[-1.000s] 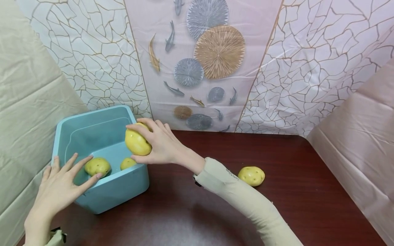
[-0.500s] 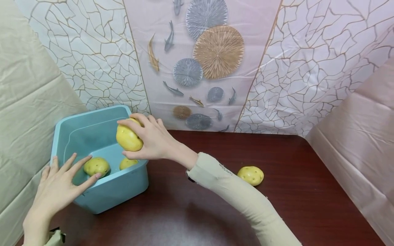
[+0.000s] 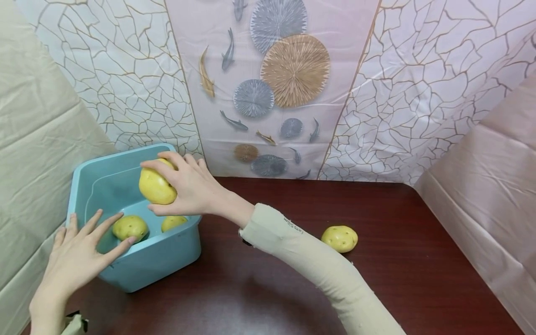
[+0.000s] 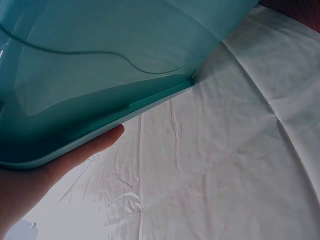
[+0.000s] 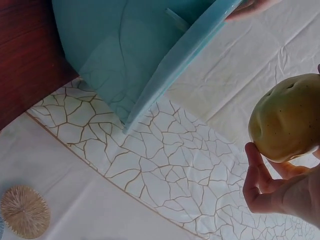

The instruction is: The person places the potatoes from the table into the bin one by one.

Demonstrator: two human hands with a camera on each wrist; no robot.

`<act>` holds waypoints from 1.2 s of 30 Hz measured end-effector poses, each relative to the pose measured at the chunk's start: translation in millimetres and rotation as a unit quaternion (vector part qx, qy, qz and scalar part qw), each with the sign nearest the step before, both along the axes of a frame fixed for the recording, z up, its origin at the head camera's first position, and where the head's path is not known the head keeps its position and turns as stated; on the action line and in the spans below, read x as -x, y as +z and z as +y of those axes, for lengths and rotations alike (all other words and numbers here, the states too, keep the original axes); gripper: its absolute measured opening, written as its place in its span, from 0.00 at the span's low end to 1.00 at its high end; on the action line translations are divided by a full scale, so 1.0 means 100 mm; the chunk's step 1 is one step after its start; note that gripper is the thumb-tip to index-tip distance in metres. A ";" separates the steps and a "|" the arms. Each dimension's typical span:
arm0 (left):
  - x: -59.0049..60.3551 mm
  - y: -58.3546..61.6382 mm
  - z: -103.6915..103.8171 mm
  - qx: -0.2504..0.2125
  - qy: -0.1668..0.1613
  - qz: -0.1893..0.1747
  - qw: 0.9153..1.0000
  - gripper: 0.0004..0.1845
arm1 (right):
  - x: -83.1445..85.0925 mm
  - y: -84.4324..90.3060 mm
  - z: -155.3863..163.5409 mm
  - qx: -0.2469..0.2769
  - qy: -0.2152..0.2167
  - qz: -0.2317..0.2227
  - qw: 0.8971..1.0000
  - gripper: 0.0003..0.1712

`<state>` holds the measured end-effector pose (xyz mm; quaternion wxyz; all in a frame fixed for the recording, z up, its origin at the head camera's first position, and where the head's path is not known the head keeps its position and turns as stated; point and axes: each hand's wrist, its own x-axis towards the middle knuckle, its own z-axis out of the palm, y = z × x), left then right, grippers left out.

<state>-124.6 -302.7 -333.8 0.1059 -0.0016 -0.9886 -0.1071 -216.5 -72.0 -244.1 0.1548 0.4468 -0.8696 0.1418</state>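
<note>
In the head view my right hand (image 3: 190, 188) grips a yellow potato (image 3: 155, 184) between thumb and fingers, over the blue plastic bin (image 3: 161, 260). The right wrist view shows the same potato (image 5: 287, 117) held at the fingertips. My left hand (image 3: 79, 251) lies spread over the bin's near left corner, its thumb and fingers touching the rim. One potato (image 3: 130, 228) lies in the bin close by the left fingertips; a second potato (image 3: 173, 222) is partly hidden behind the near rim. The left wrist view has a finger along the outside of the bin's rim (image 4: 107, 127).
Another potato (image 3: 340, 238) lies on the dark red table (image 3: 402, 270) to the right, just behind my right sleeve. A patterned cloth (image 3: 268, 93) hangs along the back, and pale cloth (image 3: 37, 139) borders the left side, close to the bin.
My right hand has carried the potato leftward and a little upward, from the bin's right rim to above its inside. The left hand keeps its place on the rim.
</note>
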 end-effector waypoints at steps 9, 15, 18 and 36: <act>0.00 0.00 0.01 -0.002 -0.006 0.007 1.000 0.38 | 0.03 0.02 -0.05 -0.018 -0.008 0.001 1.000 0.40; 0.00 0.00 0.00 0.001 0.002 0.004 1.000 0.39 | 0.07 -0.02 -0.08 -0.021 -0.013 0.000 1.000 0.40; 0.00 0.00 0.00 0.002 0.004 0.005 1.000 0.39 | 0.10 -0.05 -0.09 -0.020 -0.017 -0.003 1.000 0.40; 0.00 -0.01 0.00 0.001 0.002 0.013 1.000 0.39 | 0.19 -0.15 -0.18 -0.026 -0.033 -0.039 0.998 0.40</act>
